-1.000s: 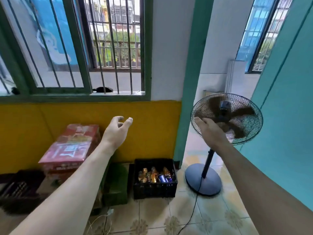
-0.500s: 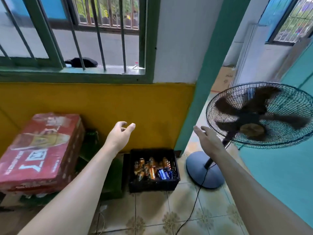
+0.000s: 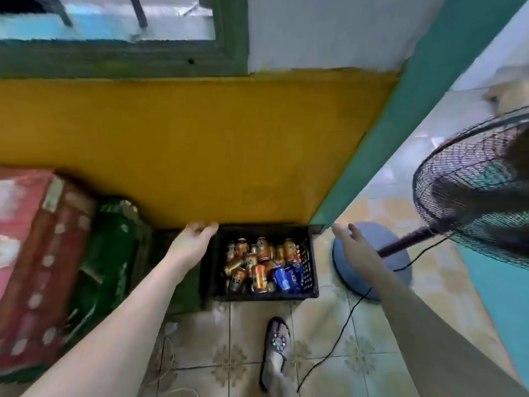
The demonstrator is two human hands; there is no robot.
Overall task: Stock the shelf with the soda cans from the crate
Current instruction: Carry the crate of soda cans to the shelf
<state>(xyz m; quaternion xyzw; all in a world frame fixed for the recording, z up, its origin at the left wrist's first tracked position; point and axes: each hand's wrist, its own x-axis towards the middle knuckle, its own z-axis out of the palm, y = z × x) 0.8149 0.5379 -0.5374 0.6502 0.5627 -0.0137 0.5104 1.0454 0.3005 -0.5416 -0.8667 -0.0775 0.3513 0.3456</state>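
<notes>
Both hands open and empty: left hand (image 3: pixel 192 244) at the far-left corner of the black plastic crate (image 3: pixel 310 270) of orange and blue soda cans (image 3: pixel 261 266), right hand (image 3: pixel 354 245) just beside its right edge.

Both hands (image 3: pixel 192 244) lower, now flanking the crate (image 3: pixel 310 263).

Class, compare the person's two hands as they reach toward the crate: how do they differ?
The left hand is at the crate's back left corner; the right hand is off to its right, over the fan base. The left fingers curl; the right fingers are straighter. Both hold nothing.
</notes>
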